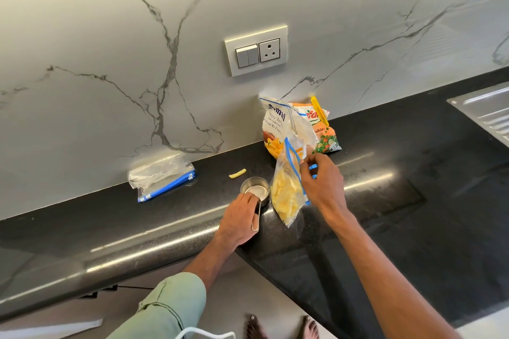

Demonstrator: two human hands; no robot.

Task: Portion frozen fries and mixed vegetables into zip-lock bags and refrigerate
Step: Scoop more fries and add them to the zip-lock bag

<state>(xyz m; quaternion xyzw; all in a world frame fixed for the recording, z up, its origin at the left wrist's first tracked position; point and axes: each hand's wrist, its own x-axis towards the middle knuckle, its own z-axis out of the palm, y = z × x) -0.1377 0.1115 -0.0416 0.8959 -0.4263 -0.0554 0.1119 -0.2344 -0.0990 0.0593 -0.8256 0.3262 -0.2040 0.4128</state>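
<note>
A clear zip-lock bag (pixel 286 195) with a blue seal, partly filled with yellow fries, stands on the black counter (pixel 385 173). My right hand (pixel 321 181) pinches its open top edge. My left hand (pixel 241 217) grips the wire handle of an empty steel measuring cup (pixel 255 189) that rests on the counter just left of the bag. Behind them, the white fries packet (pixel 275 125) leans on the wall, with the orange mixed vegetable packet (pixel 323 132) to its right, a yellow clip on its top. One loose fry (pixel 237 173) lies on the counter.
A stack of empty zip-lock bags (pixel 162 176) lies at the left by the marble wall. A steel sink drainboard (pixel 487 110) is at the far right. A switch and socket plate (pixel 256 51) is on the wall. The counter's rounded front edge runs below my hands.
</note>
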